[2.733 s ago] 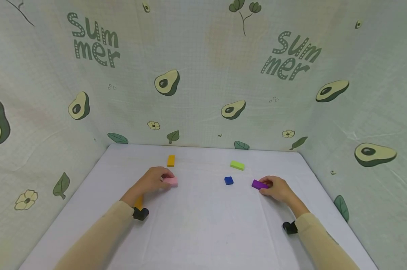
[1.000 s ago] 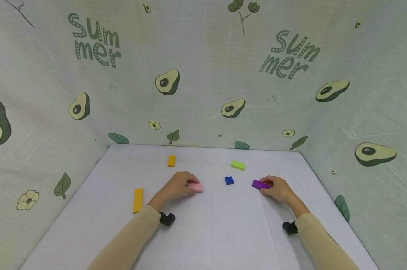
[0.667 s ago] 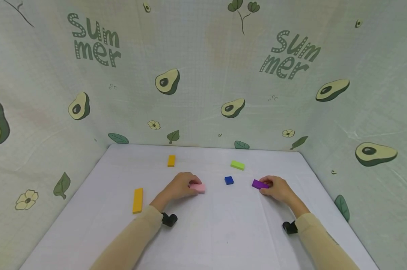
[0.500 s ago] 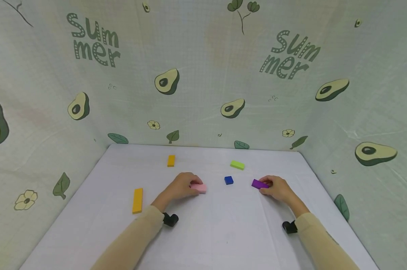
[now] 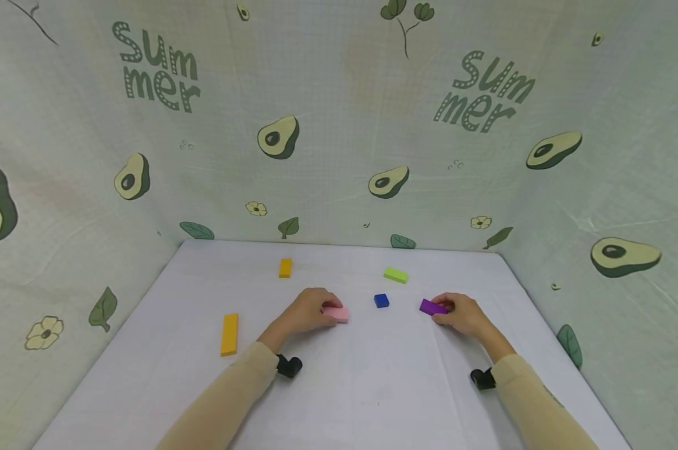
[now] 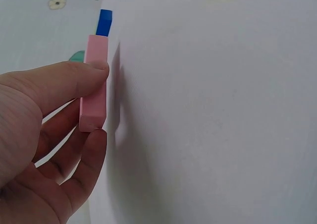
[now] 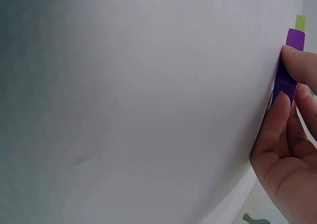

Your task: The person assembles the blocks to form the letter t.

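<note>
My left hand (image 5: 311, 310) pinches a pink block (image 5: 339, 314) between thumb and fingers, left of the table's middle. In the left wrist view a shadow lies beside this pink block (image 6: 94, 102), just off the white surface. My right hand (image 5: 463, 314) grips a purple block (image 5: 431, 307) by its right end, close over the table on the right side. Between the two hands, slightly farther back, sits a small blue block (image 5: 381, 300). A lime green block (image 5: 396, 275) lies behind the blue one.
A long yellow-orange block (image 5: 229, 334) lies left of my left forearm, and a shorter one (image 5: 285, 268) lies toward the back. The white table (image 5: 361, 400) is walled by a cloth (image 5: 328, 81) printed with avocados. A black wrist camera (image 5: 289, 366) sits at my left cuff.
My left hand has carried the pink block to the right, toward the blue block, slowing over the last second. My right hand and the purple block have stayed in place.
</note>
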{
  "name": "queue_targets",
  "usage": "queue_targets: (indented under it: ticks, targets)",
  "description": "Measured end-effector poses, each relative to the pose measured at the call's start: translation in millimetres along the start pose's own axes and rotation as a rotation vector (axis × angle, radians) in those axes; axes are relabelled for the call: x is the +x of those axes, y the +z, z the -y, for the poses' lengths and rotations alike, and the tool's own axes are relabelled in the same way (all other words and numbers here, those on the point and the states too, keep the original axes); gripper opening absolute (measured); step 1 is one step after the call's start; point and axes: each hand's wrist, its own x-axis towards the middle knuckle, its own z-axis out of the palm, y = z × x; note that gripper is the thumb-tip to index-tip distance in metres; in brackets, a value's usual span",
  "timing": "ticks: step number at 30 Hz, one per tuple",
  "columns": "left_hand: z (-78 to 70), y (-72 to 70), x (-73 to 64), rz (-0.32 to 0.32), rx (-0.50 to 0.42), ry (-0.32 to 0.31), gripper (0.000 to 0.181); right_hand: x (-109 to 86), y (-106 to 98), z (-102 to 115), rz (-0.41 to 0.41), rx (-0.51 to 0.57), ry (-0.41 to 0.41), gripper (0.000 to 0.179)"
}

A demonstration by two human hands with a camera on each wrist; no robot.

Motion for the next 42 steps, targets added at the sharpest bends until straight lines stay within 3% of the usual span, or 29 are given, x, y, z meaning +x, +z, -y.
queue_targets:
  ticks: [17, 42]
  targets:
    - [-9.2, 3.8, 3.5, 0.015, 0.010, -0.027, 0.029, 1.0, -0.1, -2.0, -0.007, 0.005, -0.017, 0.036]
    - [-7.3, 10.3, 5.2, 0.015, -0.003, -0.049, 0.025, -3.0, -0.1, 2.3, -0.007, 0.002, -0.034, 0.037]
